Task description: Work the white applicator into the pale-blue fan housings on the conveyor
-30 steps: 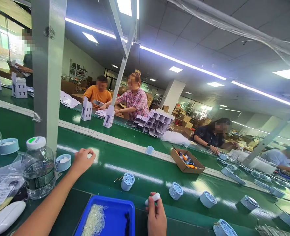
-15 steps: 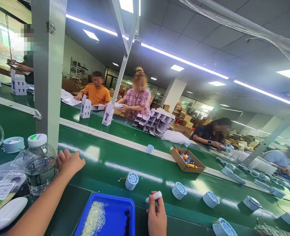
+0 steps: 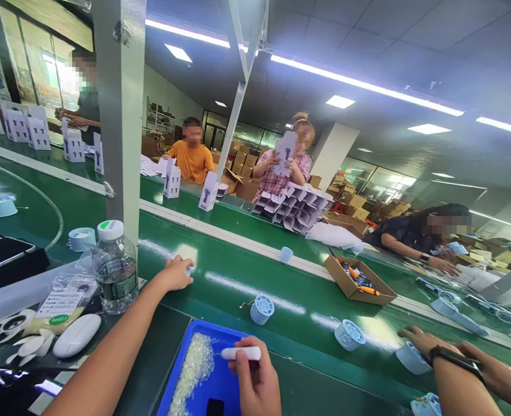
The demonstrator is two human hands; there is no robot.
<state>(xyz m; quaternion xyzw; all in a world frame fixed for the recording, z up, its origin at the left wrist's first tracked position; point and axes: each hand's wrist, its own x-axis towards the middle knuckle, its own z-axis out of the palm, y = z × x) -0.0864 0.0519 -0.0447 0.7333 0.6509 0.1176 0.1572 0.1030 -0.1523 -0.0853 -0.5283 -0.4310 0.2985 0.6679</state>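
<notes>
My left hand (image 3: 177, 274) reaches out over the green belt, fingers curled over a light blue part (image 3: 188, 270) that is mostly hidden beneath them. Closer in, my right hand (image 3: 258, 378) pinches a white pen-like tool (image 3: 243, 353) between thumb and fingers. Its thin tip points left, above the blue tray (image 3: 181, 341). Small clear pieces (image 3: 195, 364) are heaped along the tray's left side, and a black piece (image 3: 215, 407) lies near its lower edge. A light blue round housing (image 3: 262, 309) with a short wire stands on the belt beyond my right hand.
A water bottle (image 3: 115, 268) and a white mouse-shaped object (image 3: 77, 335) stand left of my forearm, by a grey post (image 3: 123, 127). A co-worker's hand (image 3: 426, 341) touches a housing at right. An open cardboard box (image 3: 359, 283) sits across the belt.
My view has swung left. My right hand has brought the white tool over the tray, its tip now toward the clear pieces. A co-worker's hands have come in at right.
</notes>
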